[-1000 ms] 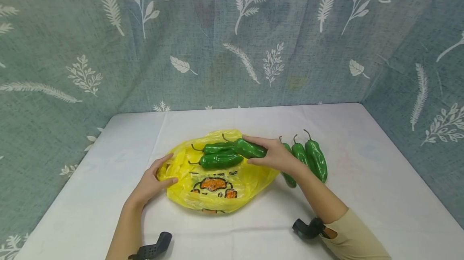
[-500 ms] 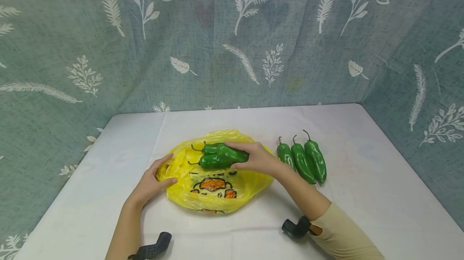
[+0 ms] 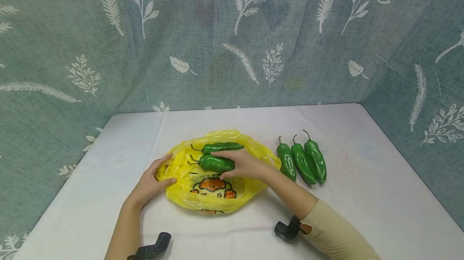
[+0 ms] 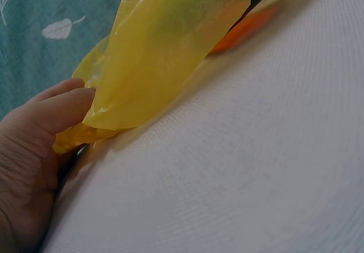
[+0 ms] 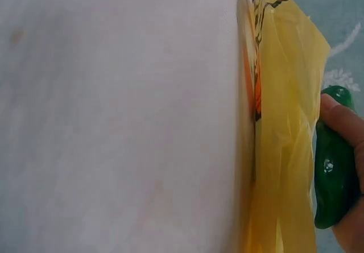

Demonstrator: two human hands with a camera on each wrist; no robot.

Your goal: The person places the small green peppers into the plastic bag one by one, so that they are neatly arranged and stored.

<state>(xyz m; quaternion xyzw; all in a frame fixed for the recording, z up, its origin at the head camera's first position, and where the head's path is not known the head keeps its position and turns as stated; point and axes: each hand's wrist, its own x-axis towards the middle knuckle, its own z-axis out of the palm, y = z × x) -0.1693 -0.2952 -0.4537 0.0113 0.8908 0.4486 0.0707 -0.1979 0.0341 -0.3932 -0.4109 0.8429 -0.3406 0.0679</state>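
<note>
A yellow plastic bag (image 3: 250, 187) with an orange and black print lies at the middle of the table. My right hand (image 3: 246, 165) grips a green chili pepper (image 3: 215, 164) low over it. In the right wrist view the thumb lies along this chili pepper (image 5: 333, 168). Another green chili pepper (image 3: 222, 147) rests just behind, stem to the left. A second stem beside the held one belongs to a chili pepper mostly hidden underneath. At the bag's left end, my left hand (image 3: 150, 183) holds the edge, thumb and fingers curved round it; the left wrist view shows the bag (image 4: 153, 65) partly covering its fingertips.
Three more green chili peppers (image 3: 302, 162) lie side by side right of the bag, stems pointing away from me. A white cloth covers the table (image 3: 362, 179). A leaf-patterned curtain (image 3: 217, 62) stands along the back and sides.
My right hand has carried its chili pepper left and toward me, over the front one of the pair on the bag. My left hand has stayed in place.
</note>
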